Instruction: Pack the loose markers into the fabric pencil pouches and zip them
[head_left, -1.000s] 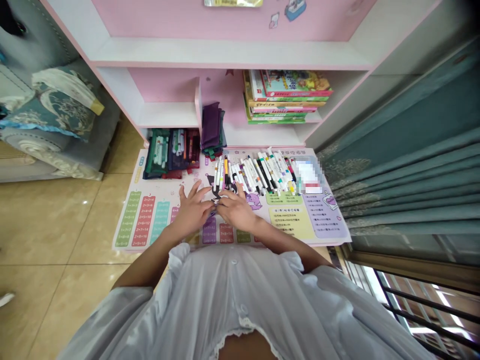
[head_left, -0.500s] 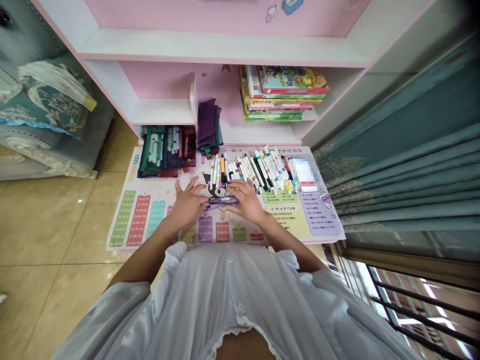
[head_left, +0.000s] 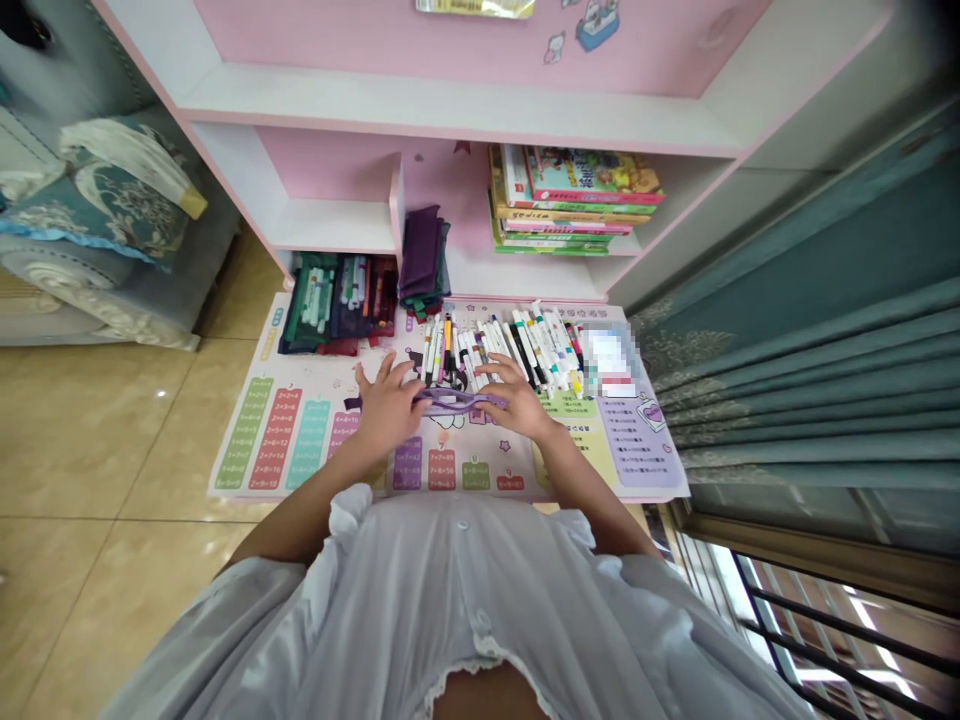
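My left hand [head_left: 391, 402] and my right hand [head_left: 519, 396] hold a slim purple pouch [head_left: 457, 402] stretched between them, low over the desk. Each hand pinches one end between thumb and fingers, the other fingers spread. The pouch's mouth seems to gape a little; its inside is hidden from me. A dark strip [head_left: 351, 404] pokes out left of my left hand. Just beyond my fingers lies a wide row of white-barrelled markers [head_left: 529, 350] with coloured ends, several near my right fingertips.
Mesh pouches filled with markers [head_left: 319, 300] lie at the desk's back left. Folded purple and green pouches [head_left: 421, 255] lean by the shelf divider [head_left: 396, 205]. Stacked books [head_left: 574, 205] fill the right shelf. A pixelated item [head_left: 611, 358] lies right of the markers on the printed desk mat [head_left: 375, 470].
My right hand has moved right, away from my left, drawing the purple pouch out wider between them. The camera view has shifted slightly.
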